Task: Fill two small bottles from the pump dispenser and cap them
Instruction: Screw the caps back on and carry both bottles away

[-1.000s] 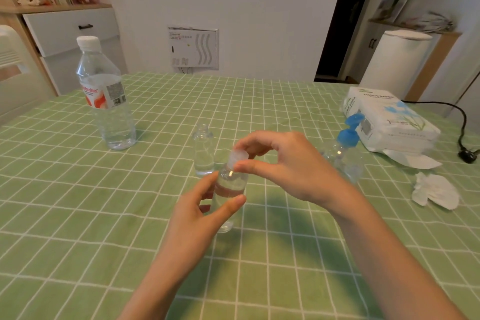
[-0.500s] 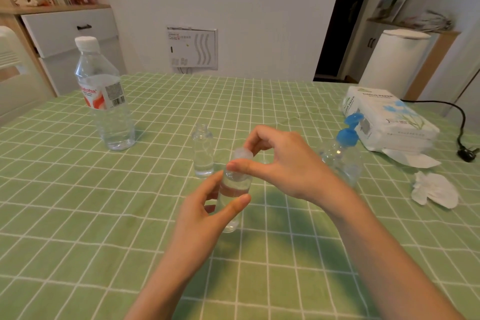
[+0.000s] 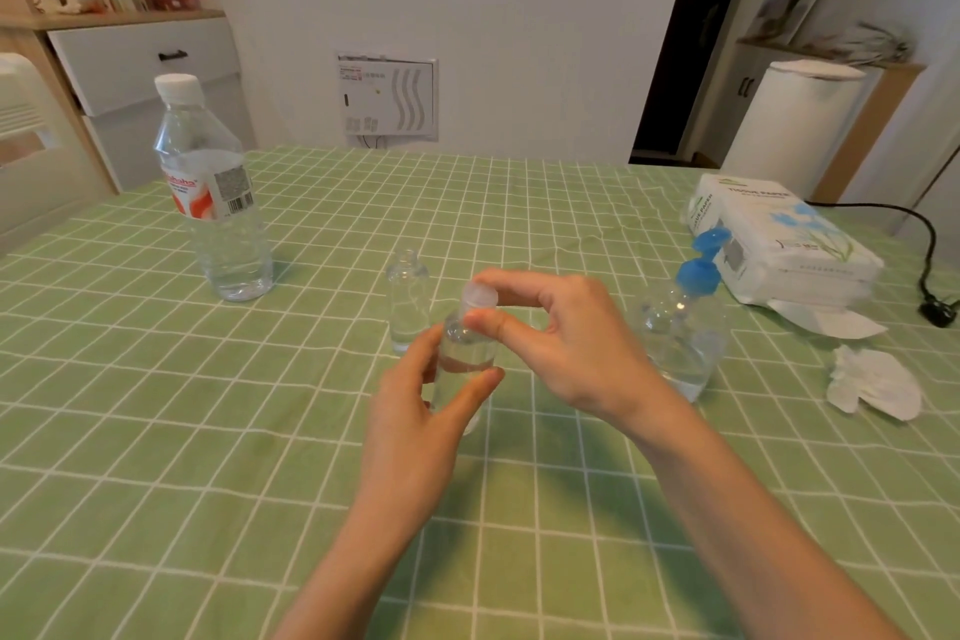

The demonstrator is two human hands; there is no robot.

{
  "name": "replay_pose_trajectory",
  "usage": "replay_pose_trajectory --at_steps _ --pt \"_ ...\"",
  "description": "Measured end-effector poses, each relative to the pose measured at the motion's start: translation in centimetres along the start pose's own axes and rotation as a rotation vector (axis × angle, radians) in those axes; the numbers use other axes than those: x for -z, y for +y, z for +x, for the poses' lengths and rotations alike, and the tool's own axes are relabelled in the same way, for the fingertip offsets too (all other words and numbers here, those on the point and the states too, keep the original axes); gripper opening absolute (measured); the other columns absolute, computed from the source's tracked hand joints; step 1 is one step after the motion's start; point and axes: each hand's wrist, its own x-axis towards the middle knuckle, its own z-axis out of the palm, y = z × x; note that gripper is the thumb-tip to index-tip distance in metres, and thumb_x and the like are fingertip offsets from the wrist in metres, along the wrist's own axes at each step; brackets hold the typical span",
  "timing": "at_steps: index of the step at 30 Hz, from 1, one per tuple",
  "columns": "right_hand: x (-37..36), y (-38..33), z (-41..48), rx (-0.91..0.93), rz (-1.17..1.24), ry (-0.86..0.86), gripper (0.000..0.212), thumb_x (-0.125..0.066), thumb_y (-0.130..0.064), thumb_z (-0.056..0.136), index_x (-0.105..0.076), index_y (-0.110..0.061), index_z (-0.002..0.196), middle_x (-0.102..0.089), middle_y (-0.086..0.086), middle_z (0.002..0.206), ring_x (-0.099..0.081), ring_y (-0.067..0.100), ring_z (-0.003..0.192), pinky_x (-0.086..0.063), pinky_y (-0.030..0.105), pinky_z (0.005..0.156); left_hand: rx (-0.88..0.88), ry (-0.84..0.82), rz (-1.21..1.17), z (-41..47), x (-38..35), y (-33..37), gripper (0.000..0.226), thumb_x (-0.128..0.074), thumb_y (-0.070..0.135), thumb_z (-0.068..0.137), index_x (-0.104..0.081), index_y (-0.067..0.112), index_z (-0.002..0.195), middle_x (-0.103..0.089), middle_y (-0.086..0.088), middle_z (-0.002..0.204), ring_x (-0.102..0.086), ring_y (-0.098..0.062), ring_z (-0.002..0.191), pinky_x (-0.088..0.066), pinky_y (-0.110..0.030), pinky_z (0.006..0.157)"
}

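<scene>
My left hand grips a small clear bottle with liquid in it, standing near the middle of the green checked tablecloth. My right hand pinches the translucent white cap on that bottle's neck between thumb and forefinger. A second small clear bottle stands uncapped just behind and to the left. The clear pump dispenser with a blue head stands to the right, partly behind my right hand.
A large water bottle with a white cap stands at the back left. A pack of tissue paper lies at the back right, a crumpled tissue in front of it. A black cable runs off the right edge.
The small bottle and both hands have drifted slightly up and away from me. My right fingers have shifted around the cap while staying on it.
</scene>
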Motion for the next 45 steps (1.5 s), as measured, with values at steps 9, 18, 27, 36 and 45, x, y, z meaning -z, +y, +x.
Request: replay_pose_trajectory --at_steps 9,18,27,36,45 --pt "1.9 4.7 0.4 -0.154 -0.13 -0.123 0.07 -0.076 -0.041 0.073 -0.046 -0.034 0.136 -0.045 -0.015 0.144 -0.039 0.0 0.129 -0.027 0.01 0.103 0.117 -0.159 -0.066 2.4 0.2 -1.4 0.063 -0.064 0.049 0.066 -0.054 0.025 0.124 -0.063 0.008 0.119 -0.055 -0.014 0.115 -0.045 -0.038 0.098" --pt "-0.4 9.5 0.6 -0.35 -0.388 -0.147 0.07 -0.065 -0.033 0.088 -0.031 -0.017 0.146 -0.036 0.003 0.151 -0.038 0.019 0.136 -0.032 0.031 0.107 0.21 -0.236 -0.065 3.4 0.2 -1.9 0.067 -0.066 0.045 0.066 -0.049 0.029 0.129 -0.058 0.007 0.126 -0.052 -0.013 0.118 -0.039 -0.042 0.105" --pt "-2.6 11.0 2.0 -0.368 -0.449 -0.039 0.042 -0.062 -0.029 0.09 -0.052 -0.01 0.126 -0.058 0.007 0.125 -0.049 0.023 0.116 -0.042 0.035 0.098 0.189 -0.229 0.067 3.7 1.1 -2.6 0.057 -0.077 0.016 0.071 -0.052 0.026 0.121 -0.06 0.011 0.116 -0.053 -0.007 0.109 -0.04 -0.027 0.096" --pt "-2.3 10.1 0.3 -0.342 -0.329 -0.022 0.032 -0.065 -0.028 0.088 -0.058 -0.014 0.115 -0.059 -0.002 0.111 -0.053 0.012 0.1 -0.042 0.022 0.084 0.238 0.145 0.014 5.1 4.6 -4.5 0.03 -0.065 0.015 0.083 -0.051 0.018 0.11 -0.057 -0.004 0.109 -0.054 -0.023 0.106 -0.041 -0.028 0.085" --pt "-2.0 7.3 -2.8 -0.34 -0.158 -0.041 0.019 -0.07 -0.027 0.083 -0.058 -0.024 0.099 -0.057 -0.016 0.085 -0.053 -0.002 0.072 -0.043 0.007 0.06 0.254 -0.029 0.043 8.7 2.7 -5.3 0.064 -0.073 0.023 0.078 -0.04 0.017 0.132 -0.053 0.0 0.125 -0.052 -0.02 0.114 -0.041 -0.03 0.091"
